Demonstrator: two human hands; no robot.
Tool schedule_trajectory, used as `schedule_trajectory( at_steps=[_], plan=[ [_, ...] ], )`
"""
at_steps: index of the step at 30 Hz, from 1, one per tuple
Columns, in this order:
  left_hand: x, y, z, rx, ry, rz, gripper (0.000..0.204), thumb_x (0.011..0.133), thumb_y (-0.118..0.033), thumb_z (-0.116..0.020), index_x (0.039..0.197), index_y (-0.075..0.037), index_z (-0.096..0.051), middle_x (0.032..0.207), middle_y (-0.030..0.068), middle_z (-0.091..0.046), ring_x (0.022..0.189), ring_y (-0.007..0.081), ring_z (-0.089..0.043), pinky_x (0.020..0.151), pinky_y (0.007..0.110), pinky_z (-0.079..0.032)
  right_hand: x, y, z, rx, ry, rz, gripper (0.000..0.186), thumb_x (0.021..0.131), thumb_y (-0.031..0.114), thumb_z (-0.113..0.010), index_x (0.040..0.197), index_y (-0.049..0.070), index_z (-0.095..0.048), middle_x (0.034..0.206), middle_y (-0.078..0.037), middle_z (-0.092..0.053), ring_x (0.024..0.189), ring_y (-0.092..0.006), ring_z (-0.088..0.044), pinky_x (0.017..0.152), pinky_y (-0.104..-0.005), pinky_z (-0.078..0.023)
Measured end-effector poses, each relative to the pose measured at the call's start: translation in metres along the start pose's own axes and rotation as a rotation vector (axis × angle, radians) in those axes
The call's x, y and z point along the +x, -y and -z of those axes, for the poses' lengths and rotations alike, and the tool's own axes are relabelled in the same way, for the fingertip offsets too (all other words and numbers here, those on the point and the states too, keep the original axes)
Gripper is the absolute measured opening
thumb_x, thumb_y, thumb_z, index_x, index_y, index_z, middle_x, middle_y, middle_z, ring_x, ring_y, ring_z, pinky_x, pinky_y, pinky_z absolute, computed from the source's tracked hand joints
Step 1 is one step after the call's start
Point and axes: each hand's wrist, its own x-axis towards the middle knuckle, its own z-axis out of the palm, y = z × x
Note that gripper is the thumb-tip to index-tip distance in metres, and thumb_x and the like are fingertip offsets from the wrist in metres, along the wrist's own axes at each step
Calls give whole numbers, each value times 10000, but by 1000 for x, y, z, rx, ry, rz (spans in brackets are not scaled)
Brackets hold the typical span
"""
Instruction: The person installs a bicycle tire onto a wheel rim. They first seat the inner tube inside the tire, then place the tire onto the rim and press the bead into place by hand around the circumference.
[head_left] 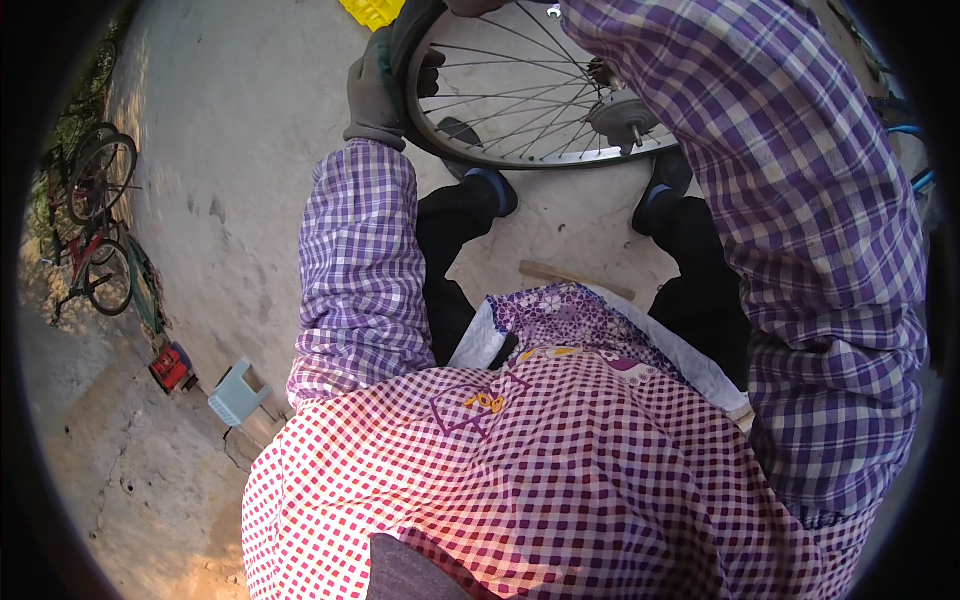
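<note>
A spoked bicycle wheel [520, 160] with a black tyre and a thick hub [622, 118] stands in front of me, its upper part cut off by the top edge. My left hand [378, 95], in a dark grey-green glove, is closed round the tyre and rim on the left side. Its fingertips show inside the rim among the spokes. Reaching across the wheel's right side, my right arm hides part of the spokes. A brownish patch on the tyre at the top edge seems to be my right hand [475, 6]; its fingers cannot be made out.
My feet in dark shoes [490, 190] stand on the concrete floor below the wheel. A wooden strip [575, 278] lies between my legs. Something yellow [372, 12] is at the top. Bicycles [100, 180], a red object [172, 368] and a pale blue stool [240, 392] stand at left.
</note>
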Motion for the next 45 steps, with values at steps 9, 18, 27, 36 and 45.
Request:
schedule_trajectory(
  at_steps=[9,18,27,36,45],
  plan=[
    [-7,-7,-2,-30,-221,-83,589,1067,-499,-450,1222,26,-667,890,209,-749,642,237,-690,569,341,-579,16,16,7,-18,-87,79,409,853,295,-708,1194,80,-779,1209,-186,-745,1130,-337,-719,914,-427,-588],
    [-9,-1,-11,-30,-361,-171,650,1062,-552,-450,1075,39,-720,795,178,-735,577,211,-649,520,327,-539,10,9,13,-98,-8,106,396,819,299,-749,1137,66,-787,1111,-185,-762,1053,-347,-731,874,-457,-587],
    [-18,-8,-9,-11,-270,-61,631,1057,-547,-454,996,18,-727,765,133,-720,563,183,-612,514,316,-512,-13,-40,-7,61,-235,136,301,811,262,-760,1046,74,-764,1071,-198,-734,1047,-386,-703,906,-469,-561],
    [-22,-21,-14,-30,-313,3,624,1043,-562,-471,1048,12,-716,776,134,-713,574,182,-611,531,311,-516,5,-48,-11,-80,-316,180,270,791,233,-749,1023,97,-756,1043,-172,-728,1007,-373,-712,874,-470,-566],
    [-21,-12,-18,-119,-284,-146,514,1090,-434,-466,1155,19,-700,937,140,-745,730,199,-693,661,314,-575,5,-44,12,-110,-115,165,314,744,224,-748,1020,80,-792,999,-176,-757,1013,-373,-718,865,-457,-574]
  ],
)
